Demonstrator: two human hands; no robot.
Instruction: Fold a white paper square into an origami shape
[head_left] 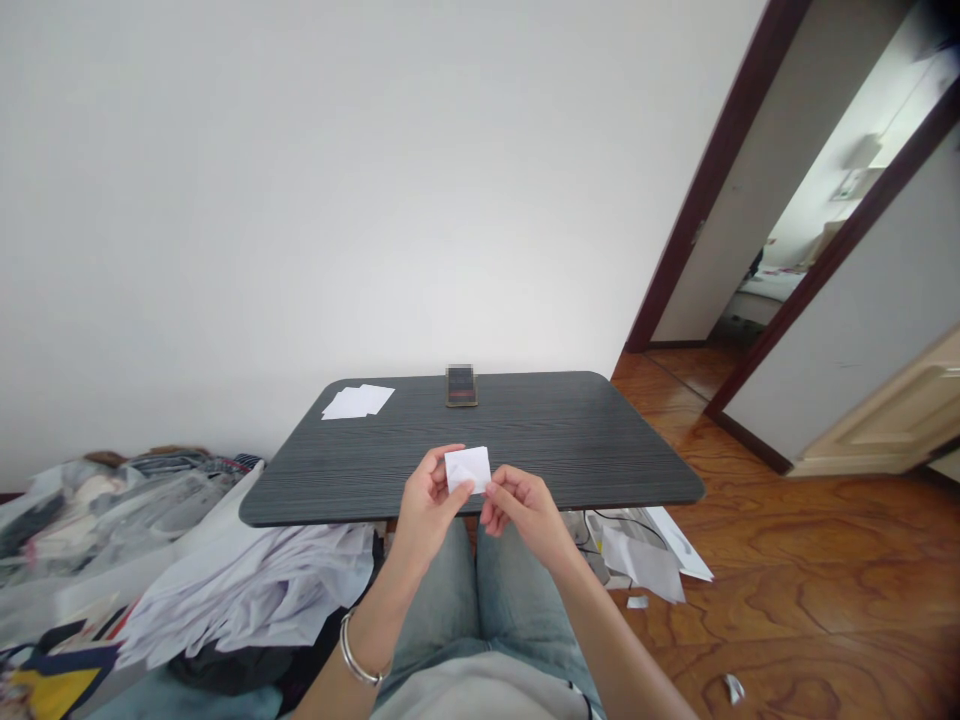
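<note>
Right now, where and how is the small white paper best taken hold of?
Probably by its upper right corner, pinched lightly from the right: the small white paper looks thin and flat, with that corner uncovered. The left grip holds its left side; the right grip pinches the lower right corner.

Your left hand [431, 502] had fingertips hidden behind the white paper [466, 464]. The dark device's display [461, 385] was too blurred to read, your forearms [611, 620] ran off the bottom edge, and the left edge cut the clothes heap [142, 505].
</note>
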